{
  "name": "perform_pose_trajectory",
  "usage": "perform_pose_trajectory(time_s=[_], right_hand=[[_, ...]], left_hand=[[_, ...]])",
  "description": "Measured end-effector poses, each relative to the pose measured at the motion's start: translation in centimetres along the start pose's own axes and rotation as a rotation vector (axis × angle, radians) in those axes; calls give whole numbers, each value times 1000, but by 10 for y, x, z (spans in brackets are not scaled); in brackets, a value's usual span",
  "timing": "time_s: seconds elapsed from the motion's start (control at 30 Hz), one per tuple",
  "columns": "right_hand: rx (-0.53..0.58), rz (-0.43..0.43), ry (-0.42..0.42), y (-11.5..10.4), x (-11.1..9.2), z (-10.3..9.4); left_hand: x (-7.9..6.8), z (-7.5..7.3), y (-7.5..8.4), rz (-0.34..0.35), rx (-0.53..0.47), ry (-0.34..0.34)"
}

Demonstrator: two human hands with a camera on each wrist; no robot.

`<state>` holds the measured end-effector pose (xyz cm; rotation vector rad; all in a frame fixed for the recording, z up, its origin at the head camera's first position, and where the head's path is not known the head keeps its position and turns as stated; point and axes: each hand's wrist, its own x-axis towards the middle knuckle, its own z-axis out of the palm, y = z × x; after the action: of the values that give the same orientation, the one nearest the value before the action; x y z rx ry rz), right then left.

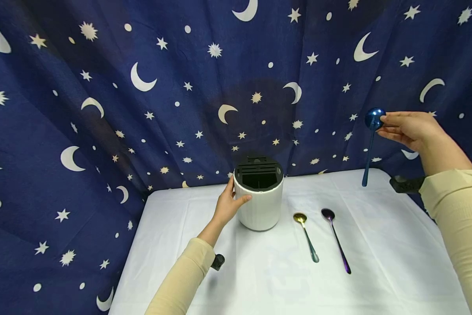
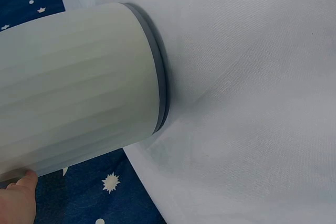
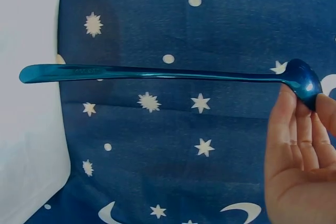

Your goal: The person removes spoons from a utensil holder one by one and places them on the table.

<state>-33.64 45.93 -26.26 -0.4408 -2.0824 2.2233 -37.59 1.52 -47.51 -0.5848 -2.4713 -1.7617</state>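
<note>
My right hand (image 1: 413, 127) pinches a shiny blue spoon (image 1: 375, 119) by its round bowl, raised above the table's right side. The long handle hangs down in the head view and lies sideways across the right wrist view. My left hand (image 1: 228, 202) holds the left side of a white cylindrical utensil holder (image 1: 259, 212), its thumb across the front near the rim. The holder stands upright with a black slotted top (image 1: 259, 174). In the left wrist view only a small part of the left hand (image 2: 20, 195) shows, against the holder's white wall (image 2: 89, 82).
Right of the holder, a gold spoon with a greenish handle (image 1: 307, 238) and a dark purple spoon (image 1: 337, 240) lie on the white-covered table (image 1: 259, 271). A navy curtain (image 1: 204, 96) with moons and stars hangs behind and left of the table.
</note>
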Motion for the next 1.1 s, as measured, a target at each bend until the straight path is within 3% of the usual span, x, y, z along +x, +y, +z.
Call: perform_pose_trajectory(time_s=[0.33,0.63,1.1], right_hand=[[-134,-6,20,24,4,-3],[-263,-3,26,59,8,-12],[-256,100,-39,105,13,-17]], left_hand=[[-3,-6,1,-20,2,0],[-7,-8,3,-23,-15,-6],[-13,-11,3,-43,14,-14]])
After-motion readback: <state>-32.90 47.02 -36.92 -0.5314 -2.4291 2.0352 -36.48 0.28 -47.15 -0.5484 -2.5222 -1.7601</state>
